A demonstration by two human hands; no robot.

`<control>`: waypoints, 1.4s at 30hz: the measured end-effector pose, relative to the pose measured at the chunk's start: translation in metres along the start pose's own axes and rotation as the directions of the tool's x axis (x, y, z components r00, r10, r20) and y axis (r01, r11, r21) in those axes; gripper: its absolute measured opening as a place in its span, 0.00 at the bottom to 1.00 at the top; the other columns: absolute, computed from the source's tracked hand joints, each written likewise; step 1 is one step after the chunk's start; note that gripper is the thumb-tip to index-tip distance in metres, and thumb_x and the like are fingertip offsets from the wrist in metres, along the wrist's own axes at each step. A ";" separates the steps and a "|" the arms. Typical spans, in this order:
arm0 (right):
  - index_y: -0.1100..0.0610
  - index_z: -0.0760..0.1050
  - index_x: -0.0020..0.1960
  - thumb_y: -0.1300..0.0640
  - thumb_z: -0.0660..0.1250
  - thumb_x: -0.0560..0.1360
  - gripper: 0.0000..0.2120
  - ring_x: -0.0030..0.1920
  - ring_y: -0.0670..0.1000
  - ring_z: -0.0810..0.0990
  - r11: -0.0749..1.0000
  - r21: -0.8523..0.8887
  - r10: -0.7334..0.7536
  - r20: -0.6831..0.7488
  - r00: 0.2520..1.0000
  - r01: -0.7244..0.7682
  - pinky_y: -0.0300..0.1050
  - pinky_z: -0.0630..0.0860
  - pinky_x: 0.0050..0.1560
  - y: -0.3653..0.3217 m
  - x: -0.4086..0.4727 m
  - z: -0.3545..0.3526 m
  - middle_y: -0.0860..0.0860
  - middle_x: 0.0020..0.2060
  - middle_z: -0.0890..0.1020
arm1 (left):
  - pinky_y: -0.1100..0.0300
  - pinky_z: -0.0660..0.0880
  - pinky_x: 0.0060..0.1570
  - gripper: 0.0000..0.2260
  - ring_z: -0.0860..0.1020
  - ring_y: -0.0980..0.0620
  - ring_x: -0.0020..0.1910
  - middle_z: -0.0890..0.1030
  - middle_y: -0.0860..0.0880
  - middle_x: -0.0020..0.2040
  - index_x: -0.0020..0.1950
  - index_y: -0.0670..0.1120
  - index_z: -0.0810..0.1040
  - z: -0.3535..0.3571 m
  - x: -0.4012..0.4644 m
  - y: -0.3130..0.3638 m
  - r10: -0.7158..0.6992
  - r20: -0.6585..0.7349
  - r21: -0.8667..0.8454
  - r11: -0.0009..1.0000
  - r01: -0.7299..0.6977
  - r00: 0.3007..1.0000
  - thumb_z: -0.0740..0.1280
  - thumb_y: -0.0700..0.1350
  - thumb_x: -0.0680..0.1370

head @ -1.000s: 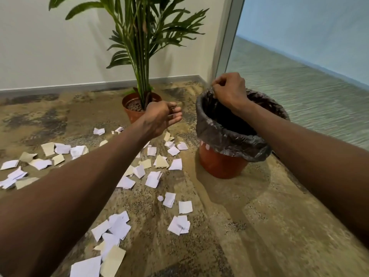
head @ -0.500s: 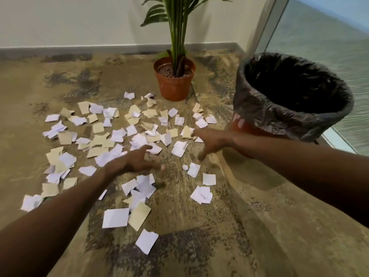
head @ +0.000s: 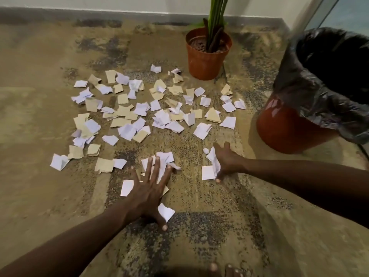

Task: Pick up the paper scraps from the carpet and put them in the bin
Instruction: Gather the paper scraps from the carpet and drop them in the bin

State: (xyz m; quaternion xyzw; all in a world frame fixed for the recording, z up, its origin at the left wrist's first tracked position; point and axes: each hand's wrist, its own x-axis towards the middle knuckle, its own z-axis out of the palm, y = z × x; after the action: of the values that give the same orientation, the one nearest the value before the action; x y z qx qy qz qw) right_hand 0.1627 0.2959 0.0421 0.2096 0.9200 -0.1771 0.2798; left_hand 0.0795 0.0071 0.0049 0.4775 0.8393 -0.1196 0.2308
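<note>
— Where are the hands?

— Both down on the carpet [head: 50, 196]. The left hand [head: 147, 188] lies flat, fingers straight and spread, pressing on a small heap of white paper scraps [head: 161, 162]. One more scrap [head: 165, 212] lies just beside its thumb.

— And the right?

— The right hand [head: 225, 160] has its fingers curled round a crumpled white scrap [head: 214, 163], with another flat piece [head: 207, 172] touching it on the carpet.

— The rest of the paper?

— White and tan pieces [head: 139, 112] lie scattered across the carpet beyond the hands, reaching as far as the potted plant [head: 207, 54] by the wall.

— The bin?

— The bin [head: 289, 128] stands to the right, orange, lined with a black bag [head: 311, 88], near the right hand but apart from it. I can't tell what lies inside; it's too dark.
</note>
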 end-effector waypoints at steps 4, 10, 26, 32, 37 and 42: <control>0.60 0.59 0.72 0.51 0.84 0.59 0.50 0.63 0.62 0.71 0.987 0.083 -0.131 -0.086 0.988 0.138 0.46 0.73 0.56 -0.028 0.019 -0.008 0.64 0.68 0.65 | 0.21 0.42 0.65 0.65 0.27 0.35 0.73 0.23 0.40 0.73 0.74 0.53 0.24 -0.013 0.003 -0.015 -0.146 -0.149 -0.079 0.988 0.136 0.978 0.58 0.83 0.54; 0.54 0.43 0.79 0.46 0.85 0.54 0.68 0.75 0.69 0.57 0.996 0.005 -0.094 0.048 0.994 0.094 0.58 0.63 0.73 -0.033 0.023 -0.023 0.65 0.75 0.48 | 0.26 0.55 0.68 0.63 0.39 0.31 0.76 0.36 0.37 0.78 0.77 0.56 0.32 -0.009 -0.016 -0.037 -0.441 -0.078 -0.305 0.864 0.400 0.894 0.57 0.84 0.53; 0.42 0.47 0.78 0.48 0.85 0.56 0.63 0.71 0.65 0.58 0.901 -0.140 -0.396 0.127 0.910 0.411 0.62 0.72 0.64 -0.118 0.046 0.013 0.55 0.72 0.53 | 0.53 0.74 0.52 0.53 0.75 0.37 0.56 0.68 0.38 0.60 0.80 0.55 0.53 -0.013 0.011 -0.032 -0.371 -0.130 -0.589 0.775 0.229 0.919 0.79 0.60 0.62; 0.53 0.73 0.63 0.53 0.81 0.65 0.30 0.61 0.59 0.71 0.901 -0.005 -0.433 -0.038 0.900 0.434 0.47 0.72 0.57 -0.117 0.052 0.011 0.57 0.62 0.67 | 0.59 0.69 0.43 0.25 0.76 0.43 0.52 0.76 0.41 0.55 0.69 0.48 0.72 -0.020 0.016 -0.037 -0.324 -0.214 -0.617 0.776 0.129 0.922 0.72 0.53 0.74; 0.59 0.80 0.55 0.56 0.78 0.69 0.17 0.59 0.56 0.74 0.918 0.097 -0.377 -0.082 0.923 0.384 0.40 0.64 0.49 -0.109 0.055 0.002 0.57 0.59 0.77 | 0.61 0.67 0.30 0.06 0.79 0.49 0.35 0.81 0.48 0.37 0.43 0.43 0.82 -0.021 0.020 -0.033 -0.420 -0.214 -0.809 0.582 0.081 0.882 0.73 0.45 0.74; 0.63 0.80 0.58 0.54 0.79 0.68 0.22 0.59 0.57 0.77 0.935 0.178 -0.300 -0.057 0.952 0.306 0.39 0.65 0.48 -0.095 0.057 -0.023 0.57 0.59 0.81 | 0.63 0.76 0.25 0.13 0.82 0.57 0.27 0.82 0.48 0.37 0.54 0.39 0.82 -0.033 0.018 -0.039 -0.535 -0.044 -0.906 0.377 0.192 0.844 0.75 0.44 0.73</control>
State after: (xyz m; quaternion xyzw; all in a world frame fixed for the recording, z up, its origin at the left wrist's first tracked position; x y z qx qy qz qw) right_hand 0.0638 0.2419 0.0467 0.0929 0.9248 -0.2997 0.2152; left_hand 0.0295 0.0149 0.0233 0.1024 0.8887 0.3603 0.2643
